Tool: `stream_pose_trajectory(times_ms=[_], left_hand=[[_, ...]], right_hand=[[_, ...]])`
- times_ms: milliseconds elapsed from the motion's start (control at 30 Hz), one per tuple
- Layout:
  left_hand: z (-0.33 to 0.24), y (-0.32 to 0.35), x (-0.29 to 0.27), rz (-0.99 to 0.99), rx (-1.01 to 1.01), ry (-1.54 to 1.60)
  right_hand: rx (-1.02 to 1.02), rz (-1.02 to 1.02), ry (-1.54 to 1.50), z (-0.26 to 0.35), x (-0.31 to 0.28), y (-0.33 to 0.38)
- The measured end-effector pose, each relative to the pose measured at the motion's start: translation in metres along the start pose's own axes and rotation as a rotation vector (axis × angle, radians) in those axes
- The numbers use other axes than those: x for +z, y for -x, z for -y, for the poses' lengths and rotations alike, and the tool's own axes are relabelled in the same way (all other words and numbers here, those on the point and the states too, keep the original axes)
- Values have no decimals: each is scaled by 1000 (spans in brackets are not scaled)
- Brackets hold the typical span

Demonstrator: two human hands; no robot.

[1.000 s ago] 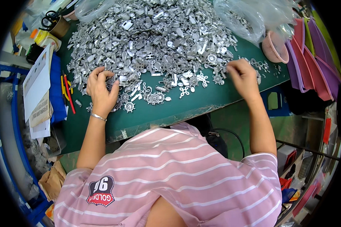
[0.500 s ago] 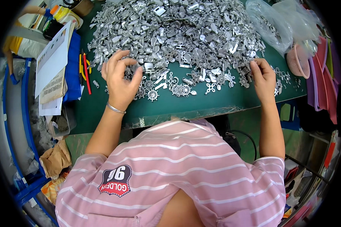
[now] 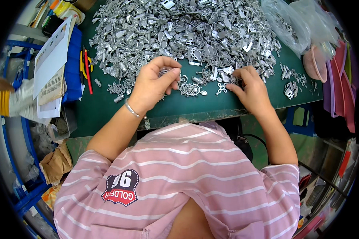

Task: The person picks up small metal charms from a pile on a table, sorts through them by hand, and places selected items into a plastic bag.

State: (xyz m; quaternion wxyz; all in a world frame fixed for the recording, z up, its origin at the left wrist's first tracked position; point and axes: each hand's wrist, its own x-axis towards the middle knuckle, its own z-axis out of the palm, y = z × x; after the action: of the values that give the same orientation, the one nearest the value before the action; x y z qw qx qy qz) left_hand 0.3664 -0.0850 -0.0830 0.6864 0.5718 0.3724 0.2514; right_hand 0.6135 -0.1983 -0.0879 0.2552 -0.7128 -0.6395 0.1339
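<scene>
Both hands have drawn closer together at the near edge of the silver metal pieces (image 3: 187,36). Left hand (image 3: 153,83) curls its fingers around a small piece (image 3: 166,72); right hand (image 3: 249,87) pinches another piece (image 3: 234,79), wrist resting on the green table (image 3: 107,115).

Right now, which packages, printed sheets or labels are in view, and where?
Clear plastic bag: far right of the table, crumpled, holding silver parts.
Printed paper sheets: left table edge, white with dark print.
Shirt patch: lower left on the pink striped shirt, shield-shaped, red, white and dark.
</scene>
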Motion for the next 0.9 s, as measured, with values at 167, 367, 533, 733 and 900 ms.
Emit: stream_pose_trajectory(times_ms=[167,367,533,733,900], left_hand=[[5,6,-5,40,448,-719],[17,6,12,130,522,-932],[24,2,10,91,578,-846],[2,10,-5,-50,-148,104],[-4,18,-28,126,-127,803]], right_hand=[[-97,-31,51,0,3,-4],[307,-60,-693,-29,-6,-11],[429,193,-1033,-6,-16,-20],[-246,196,64,31,16,-28],[-237,229,214,37,20,-31]])
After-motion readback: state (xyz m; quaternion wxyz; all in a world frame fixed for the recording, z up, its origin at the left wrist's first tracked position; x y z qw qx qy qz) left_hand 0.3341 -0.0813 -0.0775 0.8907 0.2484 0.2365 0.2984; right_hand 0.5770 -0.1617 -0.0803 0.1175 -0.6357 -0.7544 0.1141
